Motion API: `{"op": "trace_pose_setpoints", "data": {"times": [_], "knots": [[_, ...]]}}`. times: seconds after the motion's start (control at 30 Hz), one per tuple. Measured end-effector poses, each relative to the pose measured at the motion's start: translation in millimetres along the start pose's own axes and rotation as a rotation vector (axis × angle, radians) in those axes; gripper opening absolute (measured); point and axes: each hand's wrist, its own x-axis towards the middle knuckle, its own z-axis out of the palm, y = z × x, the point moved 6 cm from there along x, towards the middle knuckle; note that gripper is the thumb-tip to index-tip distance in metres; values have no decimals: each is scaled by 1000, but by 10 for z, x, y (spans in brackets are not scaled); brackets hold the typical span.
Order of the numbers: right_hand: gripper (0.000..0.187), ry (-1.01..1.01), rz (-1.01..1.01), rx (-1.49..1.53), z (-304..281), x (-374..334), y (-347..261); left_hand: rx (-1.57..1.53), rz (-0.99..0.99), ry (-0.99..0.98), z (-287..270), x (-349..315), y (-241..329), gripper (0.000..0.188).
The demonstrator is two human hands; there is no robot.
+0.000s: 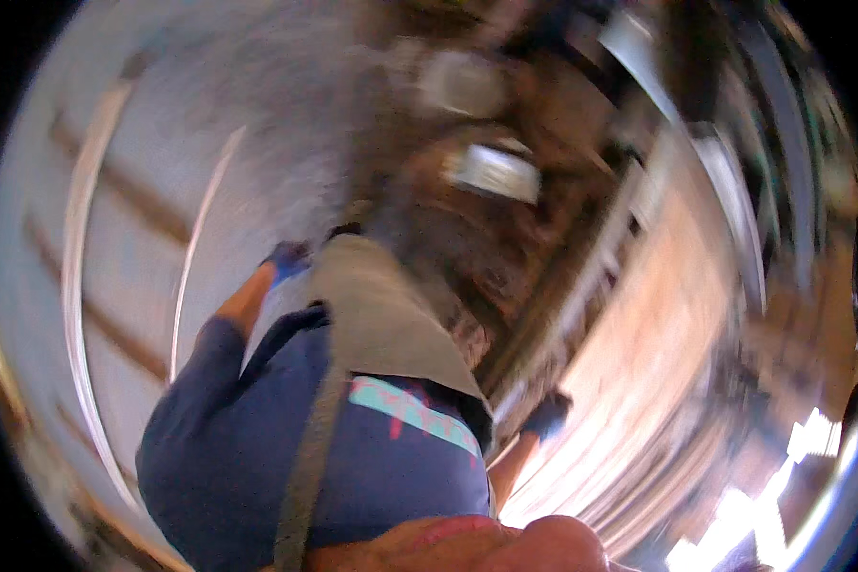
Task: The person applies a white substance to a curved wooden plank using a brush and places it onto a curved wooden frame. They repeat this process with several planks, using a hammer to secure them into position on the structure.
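Note:
The picture is smeared by motion. My left hand (289, 259), in a dark and blue glove, is held out beside my body, near a large grey surface (257, 181). Its fingers are too blurred to read. On my right side, my right hand (549, 416), also in a dark glove, is down by the near end of a long, pale wooden surface (648, 305). Whether it touches the wood or grips anything cannot be made out. A brown apron (381, 296) hangs over my dark blue shirt.
Two long, pale strips, a longer strip (78, 257) and a shorter strip (200, 229), run along the left. Ahead on the dark, cluttered ground are a white boxy thing (497, 173) and a pale round thing (462, 84). Long blurred pieces (734, 210) stand at the far right.

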Motion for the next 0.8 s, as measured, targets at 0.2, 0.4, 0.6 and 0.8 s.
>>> {"op": "trace_pose_setpoints", "data": {"times": [0.2,0.4,0.6,0.8], "knots": [[32,46,536,690,148,-681,-54,215,-81,142,-202,-84,332,29],[30,-6,664,649,277,-1023,-244,36,-144,-155,-547,723,1149,32],[24,159,665,679,250,-1095,-148,146,-196,-241,-47,752,1715,43],[28,236,593,745,-108,-884,-255,360,-194,-191,-38,395,1588,46]]}}
